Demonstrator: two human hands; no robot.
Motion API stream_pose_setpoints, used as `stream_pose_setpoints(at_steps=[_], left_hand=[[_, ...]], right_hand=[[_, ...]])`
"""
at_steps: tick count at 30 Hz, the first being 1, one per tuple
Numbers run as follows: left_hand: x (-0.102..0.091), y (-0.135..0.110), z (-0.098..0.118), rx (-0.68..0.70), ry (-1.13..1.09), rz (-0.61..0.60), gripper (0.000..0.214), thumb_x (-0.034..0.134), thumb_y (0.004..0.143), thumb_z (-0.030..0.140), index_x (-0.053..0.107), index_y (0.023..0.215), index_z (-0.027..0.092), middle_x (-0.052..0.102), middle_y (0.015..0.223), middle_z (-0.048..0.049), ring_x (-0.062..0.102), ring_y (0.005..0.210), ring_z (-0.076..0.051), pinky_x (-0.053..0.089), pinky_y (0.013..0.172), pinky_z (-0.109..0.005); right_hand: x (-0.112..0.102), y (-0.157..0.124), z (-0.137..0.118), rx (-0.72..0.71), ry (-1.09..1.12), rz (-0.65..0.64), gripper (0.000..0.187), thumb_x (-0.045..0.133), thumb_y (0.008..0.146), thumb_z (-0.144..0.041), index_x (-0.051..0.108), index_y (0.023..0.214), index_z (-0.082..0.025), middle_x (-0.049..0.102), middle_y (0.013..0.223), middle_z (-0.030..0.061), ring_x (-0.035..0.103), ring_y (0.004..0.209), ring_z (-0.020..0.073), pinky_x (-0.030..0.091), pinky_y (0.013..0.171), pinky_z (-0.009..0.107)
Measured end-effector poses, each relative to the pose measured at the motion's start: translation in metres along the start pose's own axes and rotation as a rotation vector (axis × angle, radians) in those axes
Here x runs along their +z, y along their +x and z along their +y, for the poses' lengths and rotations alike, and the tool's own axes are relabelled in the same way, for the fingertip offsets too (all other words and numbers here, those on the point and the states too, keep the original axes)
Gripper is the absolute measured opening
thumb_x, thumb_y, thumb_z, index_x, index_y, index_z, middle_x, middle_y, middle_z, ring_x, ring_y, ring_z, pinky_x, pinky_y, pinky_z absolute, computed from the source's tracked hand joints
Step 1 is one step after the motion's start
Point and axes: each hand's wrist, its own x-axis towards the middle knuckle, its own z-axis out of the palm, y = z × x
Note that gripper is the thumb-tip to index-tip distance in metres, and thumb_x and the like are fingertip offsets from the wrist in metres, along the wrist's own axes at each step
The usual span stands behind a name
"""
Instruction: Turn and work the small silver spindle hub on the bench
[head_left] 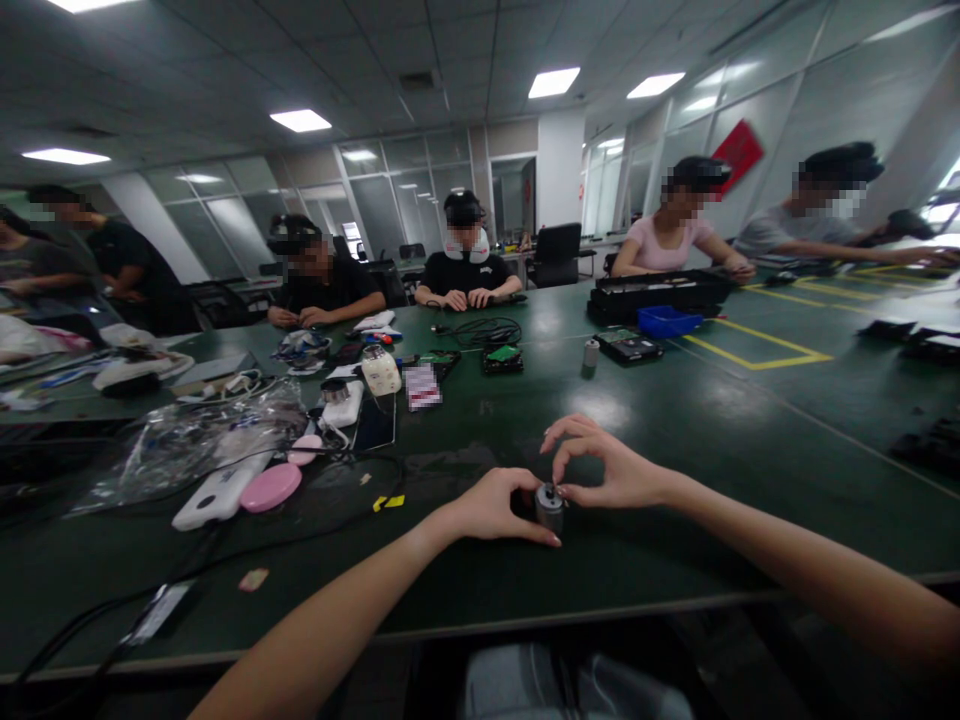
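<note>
A small silver cylinder that looks like an electric motor [550, 512] stands upright on the green table, close to its front edge. My left hand [499, 505] is closed round it from the left, thumb in front and fingers behind. From the right, my right hand [604, 465] reaches over its top. Thumb and index finger pinch at the small dark piece on top of the cylinder, while the other fingers are raised. What exactly sits between those fingertips is too small to make out. A second, similar silver cylinder [591, 352] stands farther back on the table.
Left of my hands lie a pink round lid [271, 488], a white case [217, 495], clear plastic bags [202, 440] and black cables [247, 555]. Farther back are a green circuit board [502, 358], a black drive [630, 346] and a blue tray [670, 321]. Several people sit across the table.
</note>
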Motion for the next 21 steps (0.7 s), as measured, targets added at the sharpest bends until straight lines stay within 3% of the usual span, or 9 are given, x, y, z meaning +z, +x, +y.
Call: stream_pose_setpoints(at_steps=[7, 21], left_hand=[[-0.0007, 0.0004, -0.001, -0.014, 0.028, -0.001, 0.041, 0.084, 0.064, 0.046, 0.069, 0.087, 0.015, 0.065, 0.085, -0.0008, 0.06, 0.082, -0.02, 0.044, 0.073, -0.026], [0.0002, 0.0011, -0.0013, -0.038, -0.026, -0.009, 0.04, 0.084, 0.063, 0.043, 0.069, 0.086, 0.014, 0.066, 0.085, -0.0009, 0.06, 0.082, -0.02, 0.043, 0.072, -0.026]], right_hand=[[0.0015, -0.0003, 0.0004, 0.0, 0.001, -0.031, 0.021, 0.071, 0.081, -0.03, 0.069, 0.101, -0.024, 0.06, 0.108, 0.0069, 0.052, 0.109, 0.0251, 0.036, 0.098, 0.046], [0.0088, 0.0009, 0.0007, -0.047, 0.026, 0.063, 0.013, 0.072, 0.08, -0.026, 0.075, 0.093, -0.025, 0.068, 0.099, 0.0053, 0.057, 0.102, 0.0232, 0.042, 0.093, 0.042]])
